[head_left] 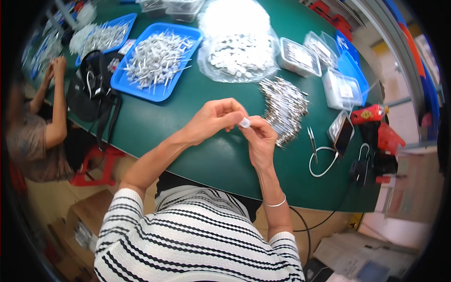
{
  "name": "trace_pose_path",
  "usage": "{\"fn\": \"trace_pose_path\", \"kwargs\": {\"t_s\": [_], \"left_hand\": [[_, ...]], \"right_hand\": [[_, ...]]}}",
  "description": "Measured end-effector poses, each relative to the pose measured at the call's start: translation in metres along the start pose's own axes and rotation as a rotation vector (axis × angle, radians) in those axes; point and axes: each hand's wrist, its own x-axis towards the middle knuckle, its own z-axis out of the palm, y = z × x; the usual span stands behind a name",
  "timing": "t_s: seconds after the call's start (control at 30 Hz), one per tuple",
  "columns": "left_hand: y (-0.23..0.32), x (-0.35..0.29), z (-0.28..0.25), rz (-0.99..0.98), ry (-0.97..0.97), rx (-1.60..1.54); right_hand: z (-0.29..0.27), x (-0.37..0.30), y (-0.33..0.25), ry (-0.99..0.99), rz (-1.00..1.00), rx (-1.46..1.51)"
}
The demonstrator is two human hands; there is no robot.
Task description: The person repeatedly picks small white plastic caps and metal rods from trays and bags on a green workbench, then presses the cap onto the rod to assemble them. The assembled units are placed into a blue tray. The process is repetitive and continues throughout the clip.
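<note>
Both my hands meet over the green table, holding up a small white plastic cap (244, 122). My right hand (261, 137) pinches the cap between thumb and fingertips. My left hand (217, 118) is closed in a pinch right against the cap's left side; whatever its fingertips grip is hidden. Just beyond my right hand lies a heap of thin metal pin-like parts (285, 107). Farther back, many small white caps (239, 56) lie on a clear plastic bag (205, 70). A blue tray (159, 97) at the back left holds white stemmed plastic parts (155, 58).
Tweezers (312, 141), a white cable (324, 175) and a phone (344, 137) lie at the right, near a red bottle (369, 114). Clear boxes (300, 56) stand at the back right. A black bag (89, 96) sits at the left edge, beside a co-worker's hands (58, 66).
</note>
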Motion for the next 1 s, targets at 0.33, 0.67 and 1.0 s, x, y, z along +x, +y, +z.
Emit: {"fn": "trace_pose_path", "kwargs": {"t_s": [0.33, 0.67, 1.0], "left_hand": [[0.06, -0.026, -0.104, 0.493, 0.728, 0.93], [0.075, 0.018, -0.116, 0.587, 0.699, 1.285], [-0.013, 0.11, -0.076, 0.596, 0.153, 1.674]], "right_hand": [[-0.063, -0.034, -0.058, 0.366, -0.271, -1.086], [-0.074, -0.043, -0.047, 0.077, -0.269, -1.573], [-0.066, -0.035, -0.059, -0.112, -0.103, -1.745]]}}
